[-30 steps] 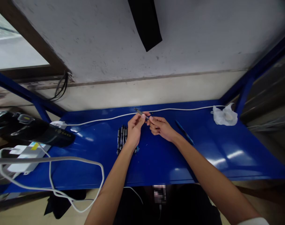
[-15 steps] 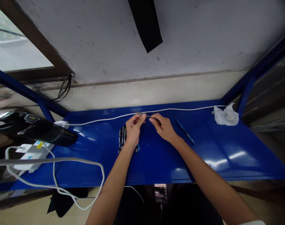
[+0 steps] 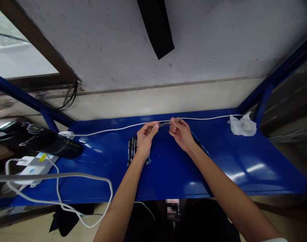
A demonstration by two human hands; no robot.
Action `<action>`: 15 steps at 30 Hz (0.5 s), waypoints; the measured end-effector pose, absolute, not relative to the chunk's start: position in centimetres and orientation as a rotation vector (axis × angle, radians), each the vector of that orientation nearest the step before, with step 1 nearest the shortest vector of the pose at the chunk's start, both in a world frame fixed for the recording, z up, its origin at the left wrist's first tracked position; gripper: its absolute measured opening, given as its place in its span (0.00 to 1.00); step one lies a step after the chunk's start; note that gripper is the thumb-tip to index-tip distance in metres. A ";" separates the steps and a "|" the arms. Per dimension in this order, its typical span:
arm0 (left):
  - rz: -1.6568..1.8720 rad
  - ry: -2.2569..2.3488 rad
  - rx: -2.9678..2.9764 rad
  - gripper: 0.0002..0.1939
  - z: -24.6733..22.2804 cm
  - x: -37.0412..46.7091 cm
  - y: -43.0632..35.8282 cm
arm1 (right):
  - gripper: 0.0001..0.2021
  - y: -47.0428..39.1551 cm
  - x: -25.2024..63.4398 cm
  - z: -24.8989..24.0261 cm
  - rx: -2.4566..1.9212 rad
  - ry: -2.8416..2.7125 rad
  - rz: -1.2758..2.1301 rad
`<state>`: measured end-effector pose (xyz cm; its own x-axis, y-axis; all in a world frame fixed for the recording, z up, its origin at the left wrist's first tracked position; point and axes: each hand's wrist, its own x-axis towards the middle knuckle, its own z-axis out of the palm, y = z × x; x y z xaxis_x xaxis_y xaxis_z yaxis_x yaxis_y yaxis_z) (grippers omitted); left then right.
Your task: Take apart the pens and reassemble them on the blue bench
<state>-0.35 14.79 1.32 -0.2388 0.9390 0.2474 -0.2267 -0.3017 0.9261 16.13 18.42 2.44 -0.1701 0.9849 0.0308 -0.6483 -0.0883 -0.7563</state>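
Above the middle of the blue table, my left hand point(image 3: 144, 137) pinches one end of a thin pen point(image 3: 165, 123). The fingers of my right hand point(image 3: 181, 133) are closed on the pen's other end. Its slim middle part shows in the gap between the hands. Several dark pens point(image 3: 132, 148) lie side by side just left of my left hand, some of them partly covered by it. A blue pen point(image 3: 200, 144) rests on the table beside my right forearm, which hides part of it.
A white cable point(image 3: 113, 129) runs along the back of the blue table point(image 3: 168, 174). At the left are a black bottle point(image 3: 52, 143), a white power strip point(image 3: 33, 169) and looped white cable. Crumpled white tissue point(image 3: 242, 125) sits at the back right.
My right hand has moved slightly up and right and turned, with its fingertips now higher. More of the thin pen shows between the hands. My right forearm now covers more of the blue pen.
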 end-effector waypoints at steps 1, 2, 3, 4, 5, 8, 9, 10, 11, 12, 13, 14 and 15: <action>1.690 1.007 1.100 0.15 1.4 -0.4 14.7 | 0.17 18.8 16.4 2.5 -0.597 -0.709 1.589; 1.705 1.009 1.089 0.16 1.6 -0.4 14.7 | 0.17 19.1 16.6 2.5 -0.591 -0.670 1.581; 1.729 1.010 1.064 0.17 1.7 -0.5 14.7 | 0.17 19.4 16.8 2.5 -0.578 -0.644 1.589; 1.754 1.009 1.029 0.18 1.8 -0.6 14.8 | 0.17 19.7 17.0 2.5 -0.559 -0.633 1.609; 1.776 1.006 0.991 0.19 1.9 -0.7 14.8 | 0.17 19.8 17.2 2.5 -0.536 -0.633 1.638; 1.811 0.989 0.892 0.23 2.2 -0.9 14.8 | 0.19 20.0 18.0 2.3 -0.480 -0.650 1.683; 1.813 0.986 0.876 0.23 2.3 -1.0 14.8 | 0.22 20.0 18.4 2.2 -0.482 -0.665 1.682; 1.813 0.986 0.867 0.24 2.4 -1.0 14.8 | 0.25 20.1 18.8 2.0 -0.491 -0.687 1.681; 1.812 0.986 0.863 0.24 2.5 -1.0 14.7 | 0.28 20.1 19.2 1.8 -0.503 -0.709 1.675; 1.810 0.986 0.863 0.24 2.5 -0.9 14.7 | 0.30 20.2 19.7 1.6 -0.514 -0.728 1.664; 1.809 0.987 0.863 0.24 2.6 -0.9 14.6 | 0.31 20.2 20.1 1.4 -0.521 -0.741 1.651; 1.808 0.986 0.863 0.24 2.7 -0.9 14.6 | 0.31 20.3 20.4 1.2 -0.522 -0.745 1.635; 1.809 0.984 0.861 0.23 2.7 -0.8 14.5 | 0.30 20.3 20.7 1.1 -0.518 -0.741 1.620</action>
